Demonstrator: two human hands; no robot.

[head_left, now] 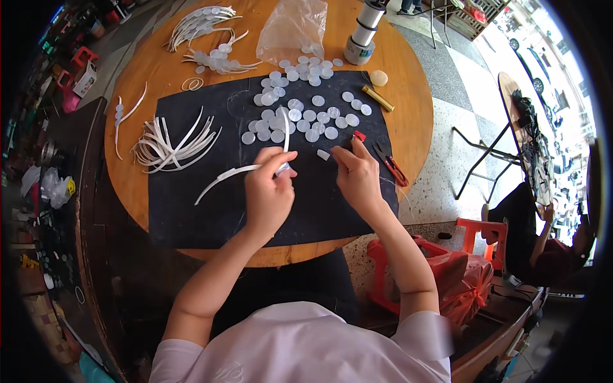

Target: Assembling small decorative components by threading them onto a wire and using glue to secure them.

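My left hand is closed, pinching a white flexible strip. One end of the strip curves out to the left and another stands up past the fingers. Between the fingertips shows a translucent disc. My right hand is bent over the dark mat, with fingers curled; what lies inside them is hidden. At its index fingertip a small red object shows, and a small whitish piece is by the thumb. Many translucent round discs lie loose beyond both hands.
The black mat covers part of a round wooden table. A bundle of white strips lies left. Red-handled cutters, a brass-coloured tube, a thread spool and a clear plastic bag sit right and far.
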